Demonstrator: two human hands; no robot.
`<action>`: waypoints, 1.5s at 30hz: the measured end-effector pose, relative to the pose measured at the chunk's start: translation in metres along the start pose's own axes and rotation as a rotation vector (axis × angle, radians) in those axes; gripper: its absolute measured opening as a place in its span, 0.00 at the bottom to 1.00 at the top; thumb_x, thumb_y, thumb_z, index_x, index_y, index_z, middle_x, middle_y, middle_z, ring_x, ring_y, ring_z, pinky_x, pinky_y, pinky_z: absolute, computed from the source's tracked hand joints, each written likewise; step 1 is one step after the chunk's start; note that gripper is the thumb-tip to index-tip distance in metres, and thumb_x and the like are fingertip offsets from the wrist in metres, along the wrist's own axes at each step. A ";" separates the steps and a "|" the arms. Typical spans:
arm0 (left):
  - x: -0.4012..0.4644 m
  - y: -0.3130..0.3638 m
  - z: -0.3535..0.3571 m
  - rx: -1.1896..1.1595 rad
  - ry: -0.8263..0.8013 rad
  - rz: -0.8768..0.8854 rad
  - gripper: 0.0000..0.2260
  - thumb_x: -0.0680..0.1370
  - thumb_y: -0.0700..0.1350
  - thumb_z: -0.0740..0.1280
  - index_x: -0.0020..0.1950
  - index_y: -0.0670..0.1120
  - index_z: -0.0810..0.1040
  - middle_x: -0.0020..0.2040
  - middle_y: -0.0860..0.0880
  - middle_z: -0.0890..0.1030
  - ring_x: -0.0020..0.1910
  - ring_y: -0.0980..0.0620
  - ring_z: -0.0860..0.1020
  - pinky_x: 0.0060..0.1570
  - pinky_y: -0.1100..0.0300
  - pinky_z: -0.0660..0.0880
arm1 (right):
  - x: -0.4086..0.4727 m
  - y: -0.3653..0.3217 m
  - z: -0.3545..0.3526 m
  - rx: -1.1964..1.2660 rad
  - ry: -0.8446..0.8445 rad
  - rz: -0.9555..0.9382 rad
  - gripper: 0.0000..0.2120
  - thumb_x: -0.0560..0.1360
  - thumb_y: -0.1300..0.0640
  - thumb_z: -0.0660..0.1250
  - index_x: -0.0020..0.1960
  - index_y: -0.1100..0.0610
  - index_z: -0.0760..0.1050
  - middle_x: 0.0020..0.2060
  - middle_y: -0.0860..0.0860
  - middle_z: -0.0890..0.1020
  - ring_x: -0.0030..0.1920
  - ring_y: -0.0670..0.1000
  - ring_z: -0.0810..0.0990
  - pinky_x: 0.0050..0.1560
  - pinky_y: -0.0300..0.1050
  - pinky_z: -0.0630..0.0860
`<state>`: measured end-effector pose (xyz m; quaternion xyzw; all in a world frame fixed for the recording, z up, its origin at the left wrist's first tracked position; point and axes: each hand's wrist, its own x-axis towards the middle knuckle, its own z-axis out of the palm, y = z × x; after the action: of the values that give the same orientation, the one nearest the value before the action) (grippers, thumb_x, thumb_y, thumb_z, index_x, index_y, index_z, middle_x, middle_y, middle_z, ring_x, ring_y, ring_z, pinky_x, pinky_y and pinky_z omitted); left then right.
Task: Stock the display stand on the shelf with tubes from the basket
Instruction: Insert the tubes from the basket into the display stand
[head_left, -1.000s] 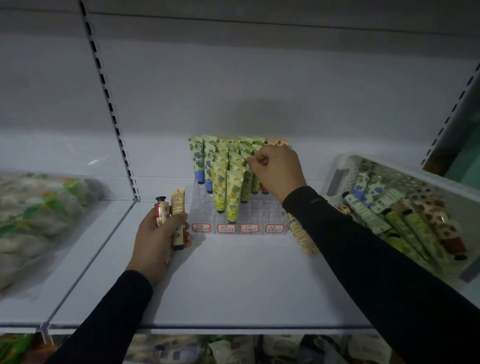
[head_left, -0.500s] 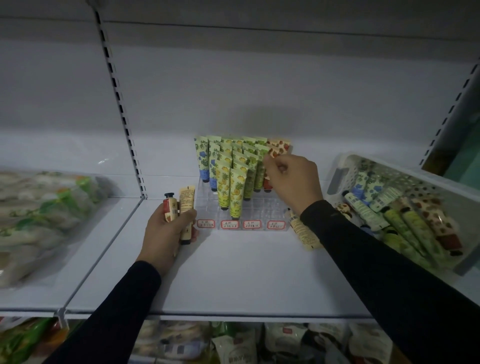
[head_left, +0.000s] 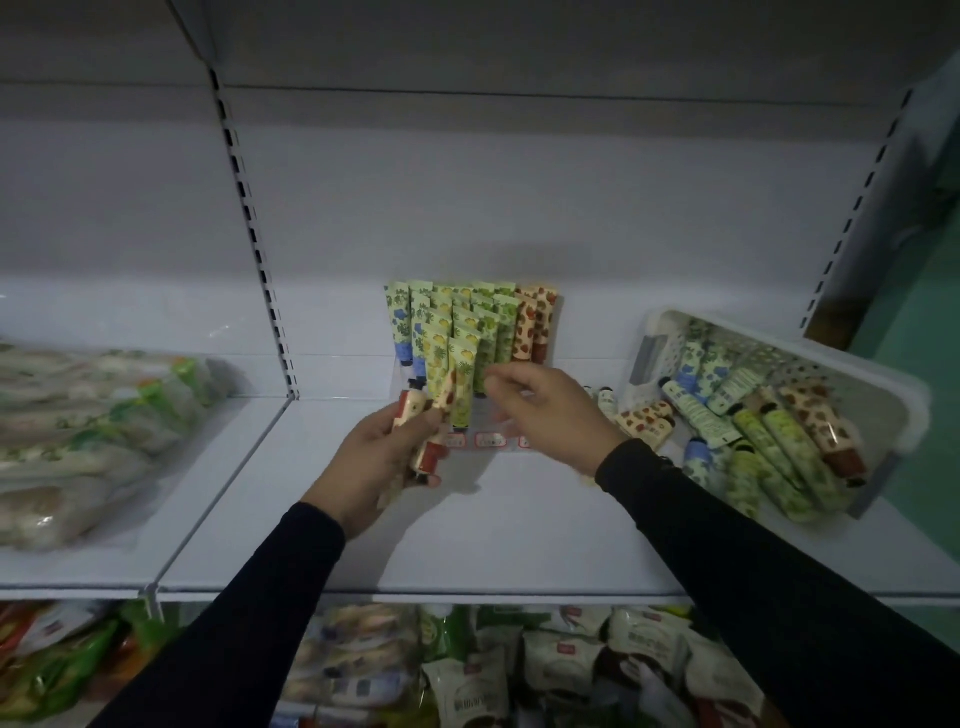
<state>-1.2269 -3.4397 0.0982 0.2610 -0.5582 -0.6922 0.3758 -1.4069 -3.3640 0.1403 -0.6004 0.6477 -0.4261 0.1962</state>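
Since half a second ago, right hand (head_left: 550, 410) leaves the display stand (head_left: 470, 358) empty, fingers relaxed, and reaches toward the strawberry tubes (head_left: 423, 426) gripped by left hand (head_left: 374, 457), with basket (head_left: 883, 395) well stocked.

Stand tubes (head_left: 470, 332): green-yellow fruit print, blue-flower at 9 o'clock, red-brown spotted at 3 o'clock. Basket (head_left: 906, 410): white. Sleeves (head_left: 727, 551): black.
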 end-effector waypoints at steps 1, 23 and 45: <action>-0.001 0.001 0.005 -0.014 -0.032 -0.015 0.10 0.75 0.46 0.69 0.52 0.42 0.80 0.40 0.44 0.80 0.39 0.48 0.79 0.31 0.57 0.77 | -0.001 -0.002 0.000 0.027 -0.027 0.024 0.17 0.81 0.49 0.59 0.68 0.54 0.73 0.55 0.44 0.80 0.51 0.45 0.82 0.55 0.44 0.78; 0.024 -0.022 -0.044 0.176 0.460 0.016 0.08 0.79 0.48 0.64 0.44 0.46 0.70 0.31 0.48 0.68 0.28 0.50 0.64 0.27 0.59 0.62 | 0.017 0.019 -0.031 0.007 0.490 -0.045 0.14 0.76 0.50 0.68 0.45 0.61 0.84 0.35 0.53 0.85 0.39 0.55 0.83 0.49 0.57 0.80; 0.028 -0.033 -0.049 0.371 0.445 0.136 0.07 0.79 0.46 0.67 0.51 0.44 0.74 0.36 0.44 0.79 0.28 0.49 0.76 0.31 0.54 0.75 | 0.074 0.022 -0.019 -0.289 0.459 -0.112 0.16 0.79 0.51 0.63 0.42 0.60 0.83 0.34 0.54 0.84 0.38 0.52 0.81 0.44 0.44 0.76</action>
<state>-1.2128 -3.4877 0.0563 0.4326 -0.5954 -0.4773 0.4802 -1.4501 -3.4296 0.1523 -0.5445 0.6951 -0.4645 -0.0671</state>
